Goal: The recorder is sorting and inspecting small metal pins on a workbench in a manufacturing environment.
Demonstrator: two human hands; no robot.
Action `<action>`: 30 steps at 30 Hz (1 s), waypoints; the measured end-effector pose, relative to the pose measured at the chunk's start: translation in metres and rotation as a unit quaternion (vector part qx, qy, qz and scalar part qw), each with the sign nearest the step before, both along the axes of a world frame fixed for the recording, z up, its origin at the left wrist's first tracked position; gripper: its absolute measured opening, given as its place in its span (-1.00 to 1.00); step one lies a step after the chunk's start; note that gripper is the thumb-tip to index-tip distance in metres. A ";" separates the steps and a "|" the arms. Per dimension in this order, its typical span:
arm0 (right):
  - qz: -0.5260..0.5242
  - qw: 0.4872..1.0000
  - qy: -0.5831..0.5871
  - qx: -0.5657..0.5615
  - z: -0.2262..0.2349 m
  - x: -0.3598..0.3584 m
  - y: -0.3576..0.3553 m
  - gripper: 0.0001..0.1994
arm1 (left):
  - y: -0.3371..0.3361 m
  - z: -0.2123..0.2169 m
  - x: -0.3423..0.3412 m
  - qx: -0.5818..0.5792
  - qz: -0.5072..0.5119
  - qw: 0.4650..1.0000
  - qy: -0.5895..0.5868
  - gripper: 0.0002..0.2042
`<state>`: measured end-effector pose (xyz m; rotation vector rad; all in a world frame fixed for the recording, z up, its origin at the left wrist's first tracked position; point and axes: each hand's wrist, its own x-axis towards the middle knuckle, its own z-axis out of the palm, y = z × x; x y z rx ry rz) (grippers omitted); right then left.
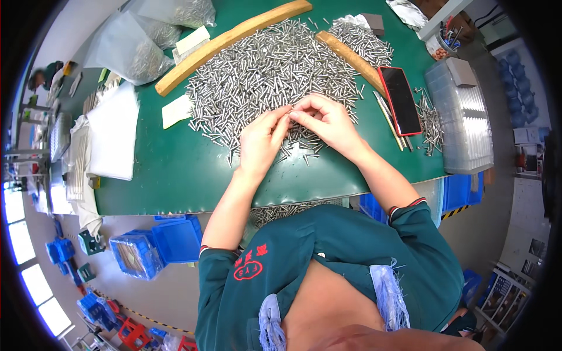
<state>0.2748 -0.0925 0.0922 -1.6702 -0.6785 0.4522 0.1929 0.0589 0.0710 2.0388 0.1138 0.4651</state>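
A wide heap of small metal pins (263, 70) covers the middle of the green tabletop (193, 181). At the heap's near edge my left hand (259, 143) and my right hand (331, 124) meet, thumbs and fingertips pinched together. Whatever sits between the fingertips is too small and too hidden to name. Several loose pins (307, 157) lie just below the hands. A long curved wooden bar (234, 44) borders the heap at the far left, and a shorter wooden bar (351, 59) crosses it on the right.
To the right lie a red-edged phone (400, 100), pens (386, 120), a smaller pin pile (430, 126) and stacked clear plastic boxes (462, 117). Plastic bags of pins (143, 55) and white sheets (117, 137) are on the left. Blue crates (175, 240) stand on the floor.
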 end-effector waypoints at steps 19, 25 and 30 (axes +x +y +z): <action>-0.274 0.844 -0.299 -0.351 0.032 0.154 -0.060 -0.69 | -0.017 0.021 -0.062 -0.143 -0.032 0.988 -0.050 -0.79; -0.284 0.880 -0.316 -0.210 0.044 0.156 -0.072 -0.64 | -0.006 0.011 -0.165 -0.434 -0.130 0.881 0.136 -0.82; -0.053 0.992 -0.093 -0.069 0.071 0.042 -0.050 -0.74 | -0.019 -0.023 -0.191 -0.251 -0.103 0.900 0.342 -0.78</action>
